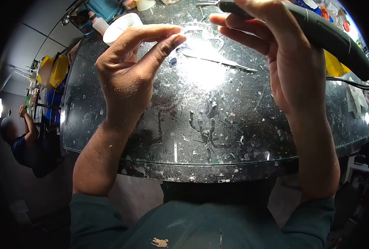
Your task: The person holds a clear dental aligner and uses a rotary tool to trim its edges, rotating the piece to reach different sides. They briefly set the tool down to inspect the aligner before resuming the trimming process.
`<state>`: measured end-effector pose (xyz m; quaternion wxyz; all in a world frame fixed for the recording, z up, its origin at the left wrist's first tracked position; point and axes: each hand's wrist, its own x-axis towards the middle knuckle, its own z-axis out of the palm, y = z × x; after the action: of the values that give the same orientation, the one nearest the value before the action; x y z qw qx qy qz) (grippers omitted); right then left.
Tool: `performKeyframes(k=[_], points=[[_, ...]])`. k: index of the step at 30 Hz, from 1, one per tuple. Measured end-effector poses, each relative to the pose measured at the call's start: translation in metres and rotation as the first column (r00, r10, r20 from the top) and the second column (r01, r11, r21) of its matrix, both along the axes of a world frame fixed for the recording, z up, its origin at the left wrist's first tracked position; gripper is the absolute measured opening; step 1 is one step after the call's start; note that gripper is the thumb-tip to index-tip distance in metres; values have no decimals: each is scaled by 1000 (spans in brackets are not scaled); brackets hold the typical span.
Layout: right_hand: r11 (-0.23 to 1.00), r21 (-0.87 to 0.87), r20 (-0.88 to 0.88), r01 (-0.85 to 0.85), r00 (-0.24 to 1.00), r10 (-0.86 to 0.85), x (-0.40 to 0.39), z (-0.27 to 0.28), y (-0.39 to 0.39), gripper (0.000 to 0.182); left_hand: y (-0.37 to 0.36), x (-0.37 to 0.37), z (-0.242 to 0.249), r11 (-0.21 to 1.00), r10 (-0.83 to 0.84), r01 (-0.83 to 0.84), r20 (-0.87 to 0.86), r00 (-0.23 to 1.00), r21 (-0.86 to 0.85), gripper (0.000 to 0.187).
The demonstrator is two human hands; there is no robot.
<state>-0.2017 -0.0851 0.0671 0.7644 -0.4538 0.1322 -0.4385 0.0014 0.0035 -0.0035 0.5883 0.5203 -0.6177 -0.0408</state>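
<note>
My left hand (pixel 130 66) is raised over the dark table, thumb and forefinger brought together. Whatever they pinch, if anything, is too small and washed out by glare to make out. Fine pale dust coats this hand. In my right hand (pixel 292 62) lies a thick dark rotary handpiece (pixel 330 35), its slim metal tip pointing left and its cord leaving at the far right. The other fingers of that hand stretch out below the tool. Between both hands, a thin metal hand tool (pixel 222 61) rests on the tabletop under a bright light spot.
A white bowl (pixel 122 28) and a bottle (pixel 100 24) stand at the back left beside a blue container (pixel 103 7). White scraps and dust litter the dark tabletop (pixel 184 124). Yellow material (pixel 335 64) lies at the right. Another person (pixel 24 133) sits at far left.
</note>
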Motion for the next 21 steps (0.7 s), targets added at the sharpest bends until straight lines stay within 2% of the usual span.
performKeyframes(k=[4,10,21], points=[[1000,-8,-5,5,1000,-5,5,0,4,23,1,-1,-1,999,19,-17,-58,998,37,16],[1000,-20,-10,11,1000,-11,7,0,3,23,3,-6,4,994,58,-53,-45,997,93,15],[999,-45,-22,13,1000,-14,5,-2,2,24,2,-3,2,996,44,-41,-34,998,74,15]])
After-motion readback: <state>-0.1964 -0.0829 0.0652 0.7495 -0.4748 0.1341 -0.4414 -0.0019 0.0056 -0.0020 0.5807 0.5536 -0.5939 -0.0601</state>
